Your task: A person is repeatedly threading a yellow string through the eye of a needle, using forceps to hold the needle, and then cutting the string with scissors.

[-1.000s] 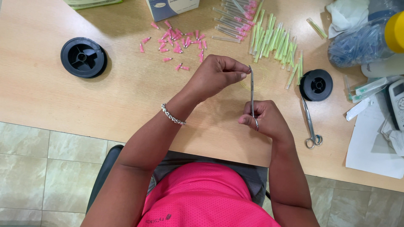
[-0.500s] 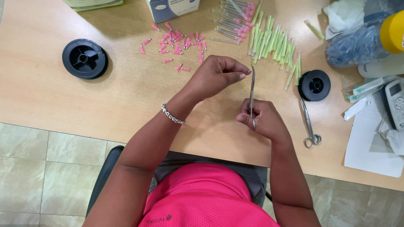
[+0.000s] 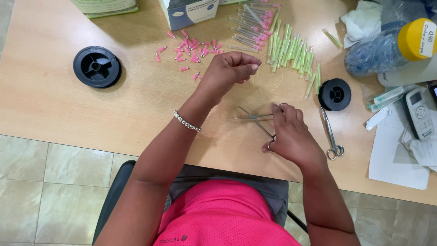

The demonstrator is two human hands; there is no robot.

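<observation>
Steel forceps [image 3: 255, 119], scissor-handled and slim, are lying open in a narrow V near the middle of the frame, their thin blades pointing left over the wooden tabletop [image 3: 68, 114]. The right hand [image 3: 289, 134] is gripping them by the ring handles, fingers curled, one finger through the lower ring. Just above, the left hand [image 3: 232, 68] is closing into a loose fist, thumb and forefinger pinching the end of a fine pale wire [image 3: 266, 79] that is curving in a faint loop to its right; the wire is too thin to follow all the way. A silver bracelet [image 3: 186, 121] is sitting on the left wrist.

Toward the upper centre, small pink caps [image 3: 191, 50] are lying scattered, with a heap of green and clear needle tubes [image 3: 291, 48] beside them. A second pair of forceps [image 3: 331, 134] is resting shut to the right, below a small black spool [image 3: 335, 94]. A larger black spool [image 3: 97, 66] is sitting at the upper left.
</observation>
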